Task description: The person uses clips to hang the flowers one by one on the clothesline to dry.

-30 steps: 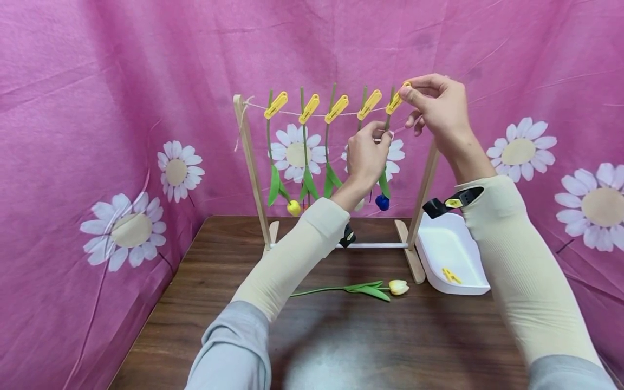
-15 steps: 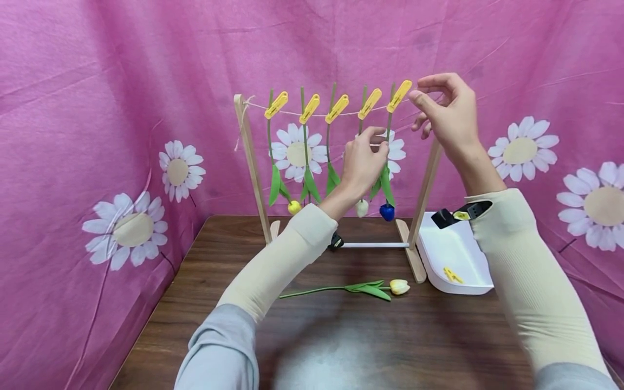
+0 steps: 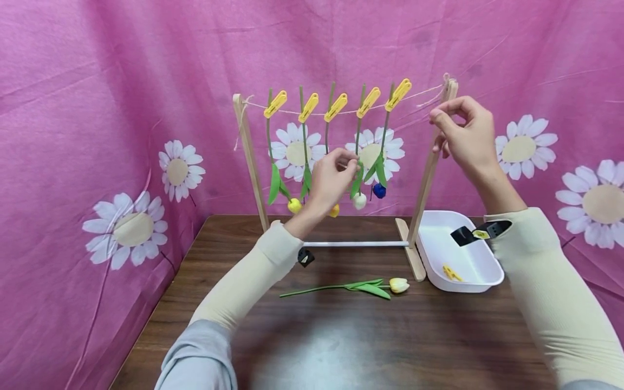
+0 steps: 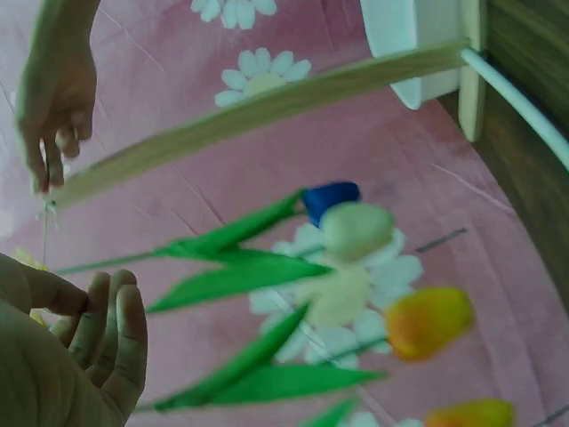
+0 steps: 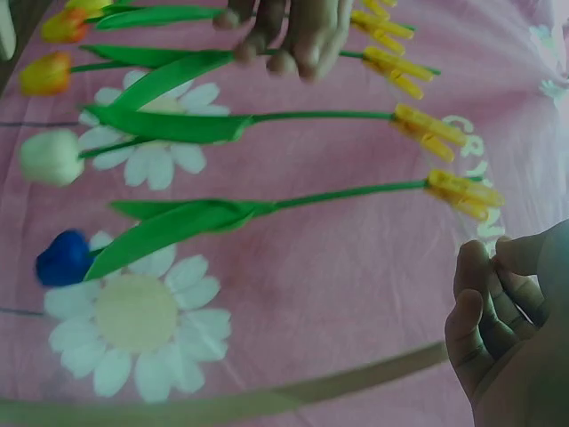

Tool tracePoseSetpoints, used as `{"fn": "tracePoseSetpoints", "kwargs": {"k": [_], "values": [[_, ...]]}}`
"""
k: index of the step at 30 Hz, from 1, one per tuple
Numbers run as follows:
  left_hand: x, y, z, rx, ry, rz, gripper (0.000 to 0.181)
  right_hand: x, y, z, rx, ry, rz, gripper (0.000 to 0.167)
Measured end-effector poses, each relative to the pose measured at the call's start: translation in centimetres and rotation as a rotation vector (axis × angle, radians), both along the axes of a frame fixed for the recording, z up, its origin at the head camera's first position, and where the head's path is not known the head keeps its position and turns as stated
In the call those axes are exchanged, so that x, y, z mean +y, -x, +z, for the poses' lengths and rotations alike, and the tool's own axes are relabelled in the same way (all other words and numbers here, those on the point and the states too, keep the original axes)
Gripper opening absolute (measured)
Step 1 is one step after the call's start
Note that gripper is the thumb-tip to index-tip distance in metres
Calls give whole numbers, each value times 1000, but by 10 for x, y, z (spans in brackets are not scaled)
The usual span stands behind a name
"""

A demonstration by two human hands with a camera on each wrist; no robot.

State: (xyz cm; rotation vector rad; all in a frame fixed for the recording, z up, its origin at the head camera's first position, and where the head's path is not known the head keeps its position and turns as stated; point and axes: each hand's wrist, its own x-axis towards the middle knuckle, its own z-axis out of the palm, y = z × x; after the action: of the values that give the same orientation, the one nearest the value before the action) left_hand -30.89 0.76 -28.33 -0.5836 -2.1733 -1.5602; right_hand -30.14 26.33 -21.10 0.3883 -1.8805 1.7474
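Several artificial tulips hang upside down from a string, each stem held by a yellow clothespin [image 3: 398,95]. The rightmost is a blue tulip [image 3: 379,190], with a white tulip [image 3: 359,201] beside it. My left hand [image 3: 330,181] is in front of the middle stems, fingers loosely bent and holding nothing; it hides part of them. Whether it touches a leaf, I cannot tell. To the right of the last clothespin, my right hand [image 3: 467,132] is in the air before the wooden post, its thumb near the fingertips and nothing held. In the right wrist view the blue tulip [image 5: 64,258] hangs apart from both hands.
A wooden frame with a post [image 3: 429,168] on the right and a white lower bar [image 3: 356,244] stands on the brown table [image 3: 219,346]. One yellow-and-white tulip [image 3: 398,285] lies in front. At right, a white tray [image 3: 439,222] holds yellow clothespins [image 3: 452,273].
My right hand has let go of the rightmost clothespin and moved right and down. My left hand has left the blue tulip's stem, moving left and down. The blue tulip now hangs from its clip, tilted.
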Motion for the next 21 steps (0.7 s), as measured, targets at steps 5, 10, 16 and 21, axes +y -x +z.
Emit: {"fn": "tracePoseSetpoints", "kwargs": {"k": [5, 10, 16, 21], "values": [[-28, 1, -19, -45, -38, -75, 13, 17, -2, -14, -47, -110, -77, 6], [-53, -1, -38, -89, -12, -132, 15, 34, -4, -33, -98, -214, -131, 10], [-80, -10, -63, -163, 38, -163, 14, 54, -6, -62, -174, -384, -168, 21], [-98, -17, -83, -199, 94, -189, 12, 71, -6, -86, -276, -629, -178, 35]]}}
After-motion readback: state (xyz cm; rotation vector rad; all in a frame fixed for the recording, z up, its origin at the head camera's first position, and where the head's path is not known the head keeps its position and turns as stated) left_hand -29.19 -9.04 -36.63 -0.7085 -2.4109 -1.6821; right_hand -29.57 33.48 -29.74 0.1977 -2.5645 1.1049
